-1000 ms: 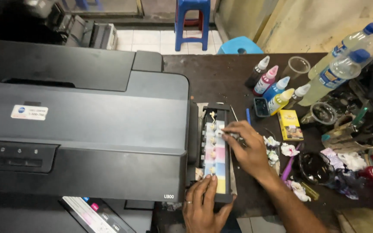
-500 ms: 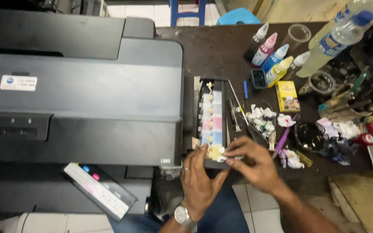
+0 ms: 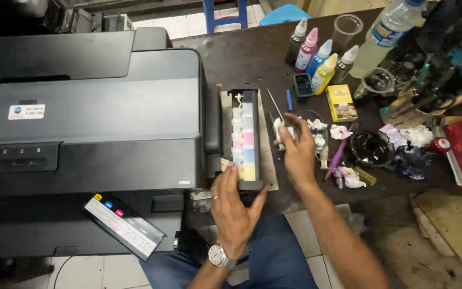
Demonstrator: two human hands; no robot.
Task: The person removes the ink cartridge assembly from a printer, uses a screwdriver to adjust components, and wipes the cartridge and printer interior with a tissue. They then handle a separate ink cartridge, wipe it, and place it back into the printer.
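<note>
Setting: dark counter (image 3: 252,51) seen from above, with a large black printer (image 3: 92,134) on its left part.
Tank: black ink tank (image 3: 243,138) just beside the printer's right side, its top open on a column of pale, pink, blue and yellow cells.
Left hand (image 3: 235,206): at the near end of the tank; fingers (image 3: 230,176) spread open and laid flat against that end, thumb at its right corner, nothing clasped. A watch (image 3: 220,256) sits on the wrist.
Right hand (image 3: 297,150): just right of the tank; fingers curled shut around a small white piece (image 3: 283,127), whose kind cannot be told.
Scraps: crumpled, ink-stained tissue (image 3: 343,176) lies near the right hand, with a purple pen (image 3: 339,151) among it.
Bottles: ink bottles (image 3: 316,56) with black, pink, blue and yellow bodies stand at the far edge, well apart from both hands.
Box: small yellow box (image 3: 341,103) lies between the bottles and the tissue.
Lid: flat black cover (image 3: 124,225) with coloured marks leans at the printer's front.
</note>
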